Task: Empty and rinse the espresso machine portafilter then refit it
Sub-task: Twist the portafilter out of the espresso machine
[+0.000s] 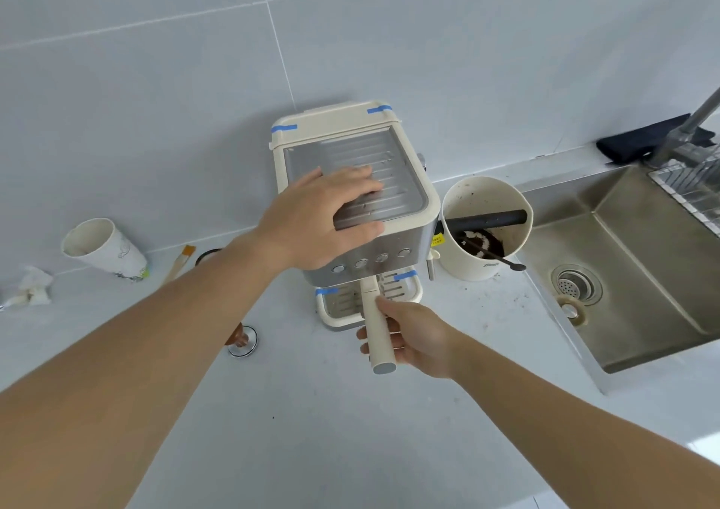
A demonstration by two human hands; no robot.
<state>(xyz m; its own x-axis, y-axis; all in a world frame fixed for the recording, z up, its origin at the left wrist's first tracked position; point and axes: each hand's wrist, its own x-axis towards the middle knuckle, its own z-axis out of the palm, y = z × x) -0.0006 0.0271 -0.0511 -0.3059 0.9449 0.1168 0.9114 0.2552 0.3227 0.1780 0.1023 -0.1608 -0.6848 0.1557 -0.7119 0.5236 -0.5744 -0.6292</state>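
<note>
A cream and steel espresso machine stands against the tiled wall. My left hand lies flat on its ribbed top plate, fingers spread over the front left corner. The portafilter sits under the machine's front with its cream handle pointing toward me; its basket is hidden beneath the machine. My right hand is wrapped around that handle from the right. A cream knock box with a black bar and dark coffee grounds stands right of the machine. Further right lies the steel sink.
A paper cup lies tilted at the left, with a brush and crumpled tissue nearby. A tamper stands beside my left forearm. A dark spoon leans out of the knock box. A tap and dark cloth sit behind the sink.
</note>
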